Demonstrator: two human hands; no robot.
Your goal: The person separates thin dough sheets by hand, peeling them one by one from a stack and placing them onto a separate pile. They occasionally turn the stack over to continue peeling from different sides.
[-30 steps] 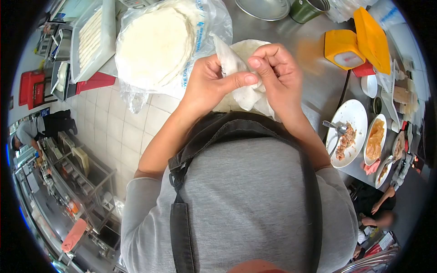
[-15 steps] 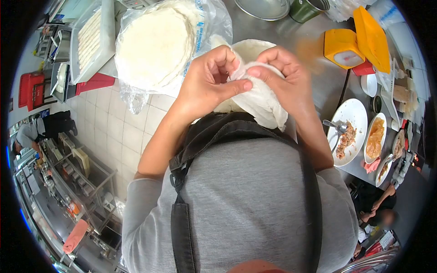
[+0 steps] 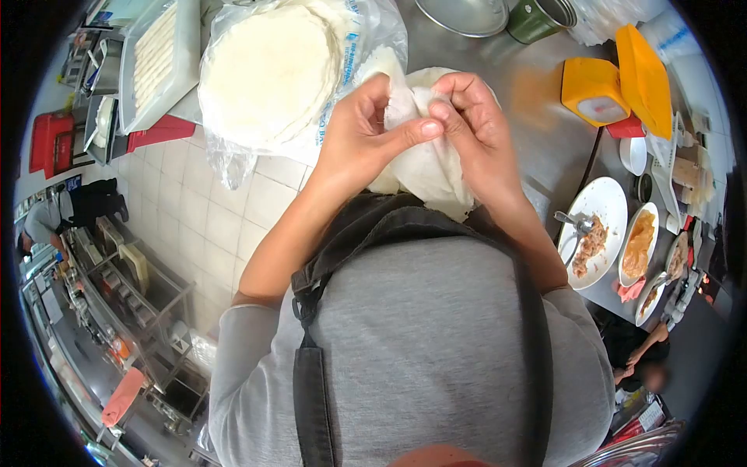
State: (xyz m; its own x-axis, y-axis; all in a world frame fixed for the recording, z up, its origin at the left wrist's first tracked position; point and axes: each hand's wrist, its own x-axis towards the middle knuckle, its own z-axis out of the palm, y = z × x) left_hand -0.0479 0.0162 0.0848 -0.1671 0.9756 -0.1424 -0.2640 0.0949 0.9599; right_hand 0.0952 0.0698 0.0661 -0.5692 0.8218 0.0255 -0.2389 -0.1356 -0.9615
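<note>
Both hands pinch a thin, soft white wrapper sheet [image 3: 432, 167] close in front of the apron. My left hand [image 3: 366, 136] grips its left side, the thumb lying across it, and a flap rises above the fingers. Thumb and forefinger of my right hand [image 3: 478, 128] close on the upper right of the sheet; its lower part hangs between the hands. Partly hidden behind them lies a round pale piece [image 3: 428, 76] on the steel counter. Left of my left hand, a stack of round white wrappers [image 3: 268, 78] rests in a clear plastic bag [image 3: 381, 27].
A tray of white rolls [image 3: 156, 58] is at the far left. On the right stand a yellow scale [image 3: 595, 93], a plate of minced filling with a spoon [image 3: 580, 265] and a dish of orange-brown filling [image 3: 640, 241]. Other people [image 3: 54, 214] are at work further off.
My hands have shifted the sheet: its upper left flap now stands higher, and the lower end has swung left and narrowed. The surroundings sit slightly differently as the view moved.
</note>
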